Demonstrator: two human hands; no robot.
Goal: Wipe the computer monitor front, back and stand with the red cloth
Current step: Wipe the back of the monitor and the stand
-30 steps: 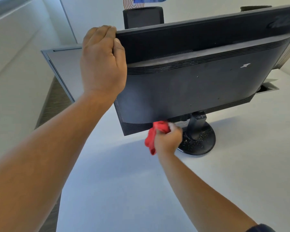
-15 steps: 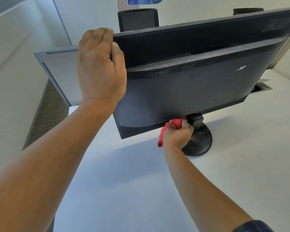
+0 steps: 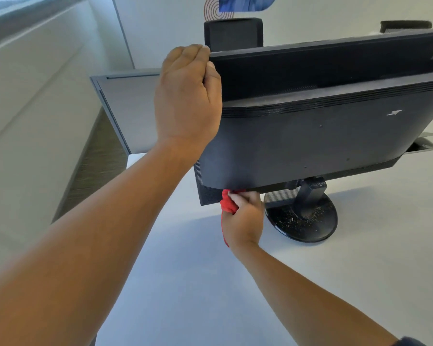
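The black monitor (image 3: 323, 136) shows me its back, tilted forward on the white desk (image 3: 198, 283). My left hand (image 3: 188, 96) grips its upper left corner, fingers curled over the top edge. My right hand (image 3: 244, 218) holds the bunched red cloth (image 3: 228, 203) against the lower edge of the monitor's back, left of the stand neck (image 3: 311, 193). The round black base (image 3: 303, 221) is speckled with dust. The screen side is hidden from me.
A grey partition panel (image 3: 128, 106) stands behind the desk's left end. A black chair back (image 3: 233, 32) rises behind the monitor. A cable slot (image 3: 423, 147) opens in the desk at the right. Carpeted floor (image 3: 95, 171) lies left of the desk.
My right hand with the red cloth has slid left along the monitor's lower back edge, away from the stand neck. My left hand keeps its grip on the top corner.
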